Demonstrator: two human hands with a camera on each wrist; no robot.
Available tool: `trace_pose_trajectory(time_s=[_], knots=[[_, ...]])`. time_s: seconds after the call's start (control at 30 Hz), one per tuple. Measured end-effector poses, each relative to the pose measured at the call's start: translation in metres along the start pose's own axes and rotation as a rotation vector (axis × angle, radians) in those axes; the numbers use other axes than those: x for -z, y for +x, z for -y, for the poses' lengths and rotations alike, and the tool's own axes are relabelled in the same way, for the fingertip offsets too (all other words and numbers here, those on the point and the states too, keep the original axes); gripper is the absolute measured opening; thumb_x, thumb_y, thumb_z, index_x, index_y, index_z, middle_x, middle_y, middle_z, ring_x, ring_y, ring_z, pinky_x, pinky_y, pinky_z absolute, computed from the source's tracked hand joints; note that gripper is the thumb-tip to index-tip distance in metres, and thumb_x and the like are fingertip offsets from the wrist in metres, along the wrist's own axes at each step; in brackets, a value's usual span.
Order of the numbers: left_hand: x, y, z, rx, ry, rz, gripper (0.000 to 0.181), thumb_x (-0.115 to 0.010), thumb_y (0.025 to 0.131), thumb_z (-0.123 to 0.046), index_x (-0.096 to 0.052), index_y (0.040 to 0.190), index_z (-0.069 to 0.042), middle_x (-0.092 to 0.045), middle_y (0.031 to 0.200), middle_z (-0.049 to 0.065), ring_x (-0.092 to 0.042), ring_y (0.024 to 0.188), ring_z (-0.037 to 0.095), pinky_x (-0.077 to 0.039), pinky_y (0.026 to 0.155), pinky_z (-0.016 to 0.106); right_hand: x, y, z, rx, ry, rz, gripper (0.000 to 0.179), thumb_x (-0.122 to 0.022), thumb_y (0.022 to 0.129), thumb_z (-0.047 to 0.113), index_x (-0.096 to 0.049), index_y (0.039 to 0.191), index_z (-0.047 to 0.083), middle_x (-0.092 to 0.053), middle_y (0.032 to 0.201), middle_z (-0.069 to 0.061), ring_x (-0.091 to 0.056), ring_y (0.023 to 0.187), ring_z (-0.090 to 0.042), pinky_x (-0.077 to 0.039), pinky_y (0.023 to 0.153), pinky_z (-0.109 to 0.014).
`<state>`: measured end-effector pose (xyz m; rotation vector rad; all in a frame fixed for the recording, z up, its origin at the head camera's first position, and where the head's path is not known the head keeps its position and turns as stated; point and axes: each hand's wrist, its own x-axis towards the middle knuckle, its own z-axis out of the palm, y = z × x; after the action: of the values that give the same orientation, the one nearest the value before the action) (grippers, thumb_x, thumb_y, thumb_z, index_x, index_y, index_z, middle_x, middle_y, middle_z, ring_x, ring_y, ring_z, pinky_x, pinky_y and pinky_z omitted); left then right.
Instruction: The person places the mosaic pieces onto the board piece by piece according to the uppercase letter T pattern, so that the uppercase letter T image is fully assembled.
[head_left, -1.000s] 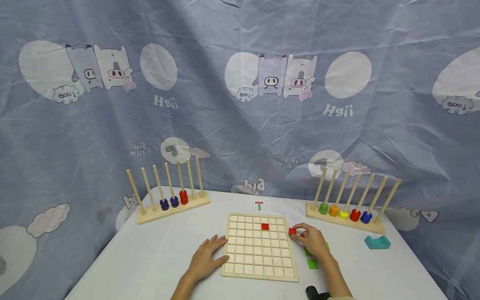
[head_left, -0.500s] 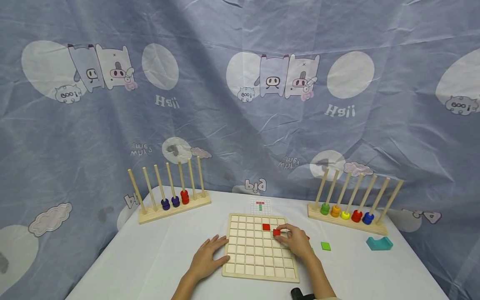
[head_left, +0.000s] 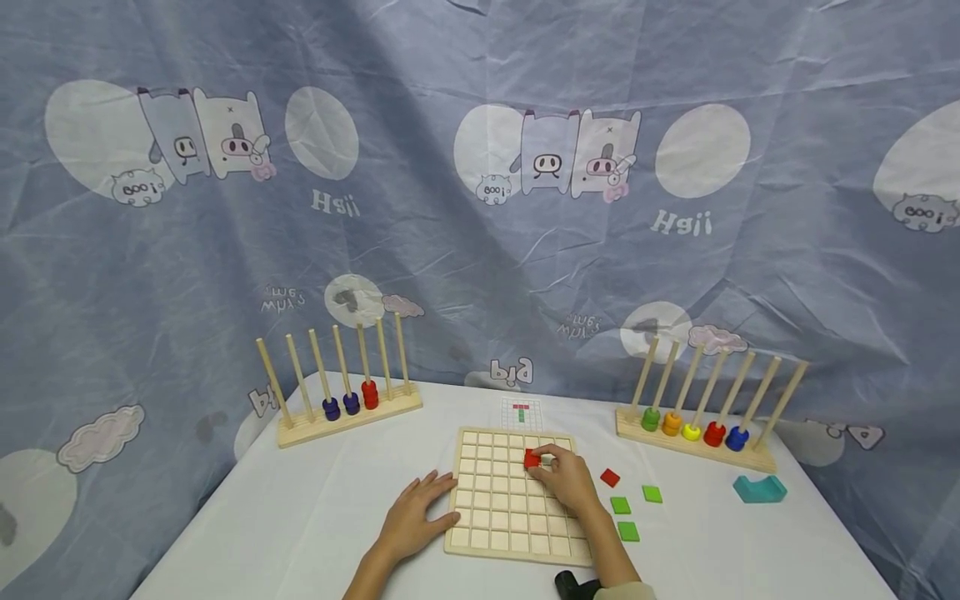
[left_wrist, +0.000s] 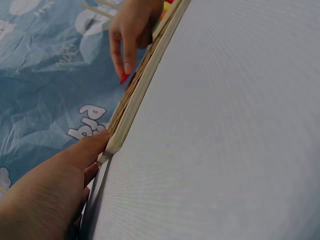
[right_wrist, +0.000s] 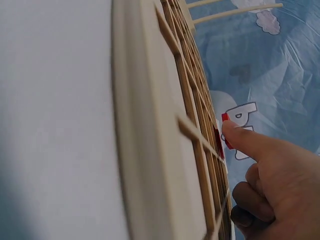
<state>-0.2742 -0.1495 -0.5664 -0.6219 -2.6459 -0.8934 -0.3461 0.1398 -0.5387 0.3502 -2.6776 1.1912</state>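
My right hand (head_left: 567,482) is over the upper right part of a wooden grid board (head_left: 489,493). Its thumb and fingertips pinch a red square tile (right_wrist: 225,118), tilted close above the cells. Another red tile (right_wrist: 218,143) lies in a cell just under it, largely covered in the head view. My left hand (head_left: 411,518) rests at the board's left side, fingers spread and loose, with the thumb and fingertips at the frame's edge. In the left wrist view, the same hand (left_wrist: 55,182) touches the board's corner.
Right of the board lie a loose red tile (head_left: 610,477) and several green tiles (head_left: 627,531). A printed grid card (head_left: 521,413) sits behind the board. Wooden peg racks with coloured beads stand back left (head_left: 348,417) and back right (head_left: 693,441), near a teal curved block (head_left: 760,489).
My right hand has carried the red tile leftward from beside the board to over its cells, next to the red tile lying there. My left hand has stayed at the board's edge.
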Motion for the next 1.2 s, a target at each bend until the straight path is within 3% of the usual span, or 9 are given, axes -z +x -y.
trace_pose_trajectory(time_s=[0.37,0.5,0.83,1.03,1.2], knots=[[0.000,0.000,0.000,-0.011,0.001,-0.013,0.055,-0.062,0.083,-0.046,-0.057,0.126,-0.011,-0.054,0.131,0.003,-0.042,0.125,0.031,-0.029,0.104,0.051,-0.015,0.007,0.007,0.001,-0.018,-0.066,0.030,-0.075,0.077,0.024,-0.068,0.103,0.013,-0.031,0.049,0.006,-0.023,0.045,-0.009,-0.019,0.040,-0.023],[0.001,0.000,-0.001,-0.018,0.002,-0.017,0.055,-0.064,0.083,-0.045,-0.058,0.126,-0.011,-0.054,0.130,0.004,-0.043,0.125,0.032,-0.029,0.104,0.052,-0.018,0.008,0.011,-0.013,-0.021,-0.085,0.030,-0.076,0.076,0.023,-0.068,0.103,0.013,-0.036,0.049,0.006,-0.026,0.046,-0.010,-0.023,0.041,-0.024],[0.000,-0.001,0.000,0.002,-0.011,-0.001,0.056,-0.062,0.084,-0.046,-0.056,0.127,-0.011,-0.053,0.132,0.003,-0.041,0.126,0.030,-0.028,0.105,0.051,-0.025,0.015,0.013,-0.011,-0.075,-0.053,0.029,-0.075,0.078,0.023,-0.067,0.104,0.014,-0.036,0.050,0.006,-0.024,0.048,-0.010,-0.020,0.042,-0.025],[-0.001,0.000,0.001,0.001,-0.004,-0.004,0.056,-0.062,0.083,-0.046,-0.056,0.127,-0.012,-0.053,0.132,0.003,-0.041,0.126,0.030,-0.028,0.105,0.050,-0.026,0.017,0.013,-0.002,-0.088,-0.039,0.029,-0.074,0.078,0.022,-0.067,0.105,0.012,-0.043,0.054,0.005,-0.029,0.050,-0.011,-0.025,0.042,-0.026],[0.000,0.000,0.000,-0.003,0.003,-0.011,0.056,-0.063,0.083,-0.046,-0.056,0.127,-0.012,-0.053,0.132,0.002,-0.042,0.126,0.030,-0.028,0.105,0.050,-0.026,0.017,0.014,0.001,-0.096,-0.026,0.029,-0.073,0.079,0.022,-0.067,0.105,0.012,-0.041,0.053,0.004,-0.029,0.048,-0.011,-0.025,0.041,-0.026]])
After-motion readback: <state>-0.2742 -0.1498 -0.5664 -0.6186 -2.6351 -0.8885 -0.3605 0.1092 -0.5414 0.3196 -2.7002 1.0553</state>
